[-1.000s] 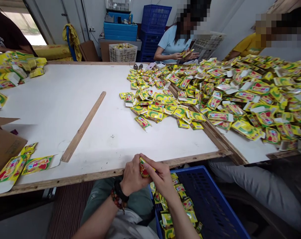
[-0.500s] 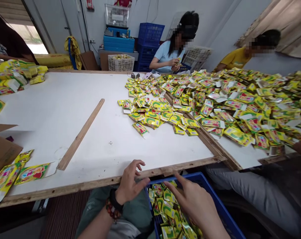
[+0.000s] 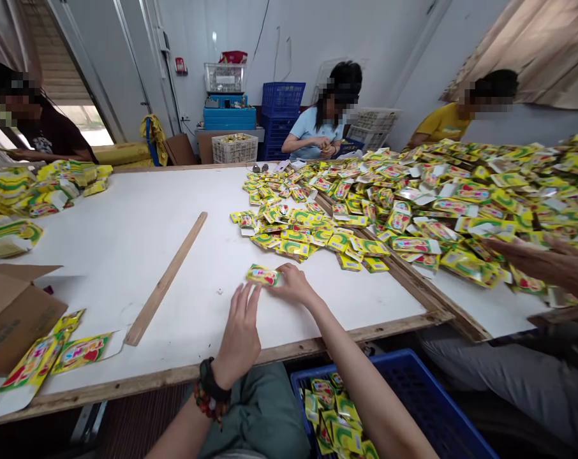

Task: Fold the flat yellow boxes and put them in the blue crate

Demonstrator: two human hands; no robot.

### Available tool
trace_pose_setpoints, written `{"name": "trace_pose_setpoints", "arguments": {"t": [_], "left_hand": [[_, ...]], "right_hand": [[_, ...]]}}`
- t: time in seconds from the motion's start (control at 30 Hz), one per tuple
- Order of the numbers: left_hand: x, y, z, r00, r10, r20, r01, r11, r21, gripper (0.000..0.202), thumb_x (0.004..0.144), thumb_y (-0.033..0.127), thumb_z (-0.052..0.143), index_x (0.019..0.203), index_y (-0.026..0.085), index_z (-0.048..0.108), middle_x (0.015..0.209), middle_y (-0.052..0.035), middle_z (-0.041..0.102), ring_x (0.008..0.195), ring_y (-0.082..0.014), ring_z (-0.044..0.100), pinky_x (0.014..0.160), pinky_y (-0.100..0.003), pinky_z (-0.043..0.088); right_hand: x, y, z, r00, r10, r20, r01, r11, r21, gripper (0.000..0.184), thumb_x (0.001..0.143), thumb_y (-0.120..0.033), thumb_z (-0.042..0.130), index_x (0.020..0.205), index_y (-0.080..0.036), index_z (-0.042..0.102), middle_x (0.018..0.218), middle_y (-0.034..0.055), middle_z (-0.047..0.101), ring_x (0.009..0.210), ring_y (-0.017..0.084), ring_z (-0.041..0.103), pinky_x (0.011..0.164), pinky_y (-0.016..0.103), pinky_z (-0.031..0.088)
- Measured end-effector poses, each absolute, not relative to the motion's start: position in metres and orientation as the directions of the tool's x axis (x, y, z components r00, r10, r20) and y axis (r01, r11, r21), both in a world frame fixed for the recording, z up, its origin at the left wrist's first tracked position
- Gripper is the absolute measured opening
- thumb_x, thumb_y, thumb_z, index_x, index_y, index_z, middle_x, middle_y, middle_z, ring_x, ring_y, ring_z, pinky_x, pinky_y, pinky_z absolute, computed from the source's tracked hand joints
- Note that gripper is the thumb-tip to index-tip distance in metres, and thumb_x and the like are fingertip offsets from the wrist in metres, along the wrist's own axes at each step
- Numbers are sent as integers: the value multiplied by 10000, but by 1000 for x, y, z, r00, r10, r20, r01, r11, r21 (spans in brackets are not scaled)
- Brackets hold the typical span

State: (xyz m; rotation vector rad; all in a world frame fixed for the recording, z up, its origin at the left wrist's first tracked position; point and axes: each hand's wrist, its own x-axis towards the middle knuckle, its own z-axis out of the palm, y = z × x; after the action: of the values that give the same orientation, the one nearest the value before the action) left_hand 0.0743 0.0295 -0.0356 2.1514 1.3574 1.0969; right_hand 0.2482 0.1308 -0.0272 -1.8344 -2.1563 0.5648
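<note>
**Flat yellow printed packet [image 3: 263, 275] now lies out on the white table [image 3: 102, 268]**

Half a second ago, the person's two hands looked empty at the table's near edge, one above the crate. Now both reach out onto the tabletop, with the single packet lying crosswise between them, a little in from the near edge. The right hand [image 3: 293, 285] rests against the packet's right end, its fingers [image 3: 284, 274] curled and touching it, though whether they pinch it is hard to tell. The left hand [image 3: 241, 338] is open, its spread fingers [image 3: 245, 299] just below the packet and holding nothing; a black wristband [image 3: 208, 379] and a beaded bracelet [image 3: 204, 403] circle that wrist.

One long wooden strip [image 3: 167, 277] lies to their left. Two opened yellow packets [image 3: 59, 354] and one brown cardboard box [image 3: 16, 315] sit at the table's near left corner. One blue plastic crate [image 3: 389, 408], holding many packets, sits below the near edge. A large heap of yellow packets [image 3: 461, 210], too many to count, covers the far right side of the table. Three seated co-workers face the table, and a fourth person's hand [image 3: 538, 255] now reaches across the heap from the right.
</note>
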Motion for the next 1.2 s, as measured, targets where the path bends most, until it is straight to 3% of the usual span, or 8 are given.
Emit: {"name": "trace_pose_setpoints", "arguments": {"t": [0.1, 0.2, 0.37, 0.53, 0.63, 0.77, 1.0, 1.2], "left_hand": [[63, 39, -23, 425, 840, 339, 639, -543, 545, 730, 788, 96, 507, 1458, 221, 247, 1485, -128, 365, 1414, -320, 255, 1130, -602, 224], [65, 34, -25, 538, 804, 253, 507, -549, 665, 760, 777, 274, 640, 1426, 214, 250, 1345, -127, 524, 1197, -282, 539, 1005, -481, 446], [89, 4, -48, 167, 926, 338, 514, -374, 772, 732, 766, 353, 651, 1363, 196, 258, 1177, -115, 600, 857, -221, 658, 729, -352, 541], [101, -7, -75, 165, 832, 530, 512, -532, 675, 457, 773, 277, 596, 1168, 236, 370, 992, -46, 613, 833, -209, 648, 692, -331, 524], [99, -7, -84, 205, 844, 496, 517, -523, 677, 494, 761, 283, 583, 1190, 220, 346, 1032, -68, 600, 864, -224, 647, 716, -359, 525], [97, -7, -86, 262, 886, 383, 544, -463, 700, 585, 809, 345, 537, 1306, 168, 283, 1144, -140, 576, 944, -262, 645, 764, -401, 526], [99, -10, -87, 287, 893, 346, 589, -450, 672, 636, 846, 444, 479, 1361, 147, 252, 1227, -186, 550, 999, -297, 634, 795, -421, 519], [98, -9, -87, 245, 917, 314, 571, -399, 717, 619, 834, 408, 487, 1348, 151, 258, 1150, -158, 587, 938, -284, 648, 750, -408, 524]], "right_hand": [[254, 80, -3, -426, 905, 26, 768, 376, -519, 563, 597, -240, 786, 1128, -191, 603, 1229, 95, 577, 1203, 267, 471, 1007, 381, 350], [261, 34, 14, -459, 860, 224, 584, 481, -654, 653, 668, -264, 771, 1273, -217, 529, 1421, 124, 439, 1327, 283, 370, 1065, 435, 326], [248, -3, -2, -173, 970, 169, 194, 202, -960, 523, 888, -352, 565, 1391, -263, 452, 1406, 98, 513, 1215, 230, 542, 994, 388, 451], [217, -13, -29, 45, 995, -84, -134, -78, -988, 455, 842, -403, 598, 1260, -225, 613, 1219, 74, 674, 1060, 248, 651, 943, 409, 509], [213, -15, -30, 29, 998, -52, -104, -48, -993, 391, 820, -412, 625, 1158, -226, 688, 1188, 66, 689, 1107, 271, 636, 992, 458, 474], [220, -20, -24, -10, 992, 123, 192, 123, -974, 319, 825, -346, 642, 1130, -271, 695, 1192, 52, 677, 1138, 273, 624, 995, 450, 474], [215, -18, -24, 105, 976, 189, 385, 135, -913, 302, 874, -292, 562, 1109, -173, 708, 868, 32, 776, 516, 147, 658, 489, 247, 537], [218, -11, -22, -38, 983, 178, 352, 180, -919, 289, 883, -283, 559, 1124, -213, 700, 1068, 50, 738, 920, 242, 716, 790, 357, 584]]}}
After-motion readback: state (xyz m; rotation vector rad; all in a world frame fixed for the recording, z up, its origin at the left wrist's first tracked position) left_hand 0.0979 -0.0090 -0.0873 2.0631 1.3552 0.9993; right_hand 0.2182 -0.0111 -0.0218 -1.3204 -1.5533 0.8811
